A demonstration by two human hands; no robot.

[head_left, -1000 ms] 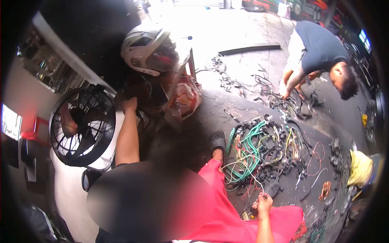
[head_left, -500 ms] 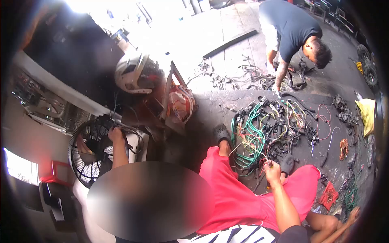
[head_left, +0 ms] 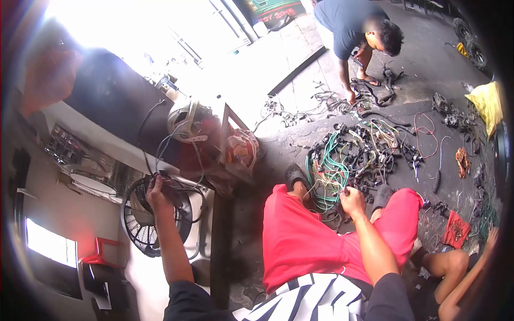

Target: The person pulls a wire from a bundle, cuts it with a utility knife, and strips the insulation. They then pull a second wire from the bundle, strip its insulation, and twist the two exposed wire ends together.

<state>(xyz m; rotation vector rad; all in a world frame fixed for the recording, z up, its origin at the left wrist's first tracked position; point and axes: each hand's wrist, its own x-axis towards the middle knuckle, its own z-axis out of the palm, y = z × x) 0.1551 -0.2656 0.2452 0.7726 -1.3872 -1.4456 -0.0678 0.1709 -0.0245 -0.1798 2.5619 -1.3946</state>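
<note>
My left hand is raised on the left, its fingers closed around wires. A dark strand and pale bluish ones stick up and loop out from it. Behind that hand is a black round fan. My right hand is closed in front of my knees, at the near edge of the wire pile. A small dark tip shows at its fingers; the rest of what it grips is hidden. The tangled wiring pile, with green, white and black strands and connectors, lies on the floor between my feet and beyond.
A person bends over more harness pieces at the far side. Another person's arm shows at lower right. A white helmet, a yellow bag, a red cloth piece and a dark bar surround the area.
The view has shifted. My left hand now shows dark and bluish wires standing up from it. Pale strands seen at my right hand before no longer show there. The bending person has lifted one hand.
</note>
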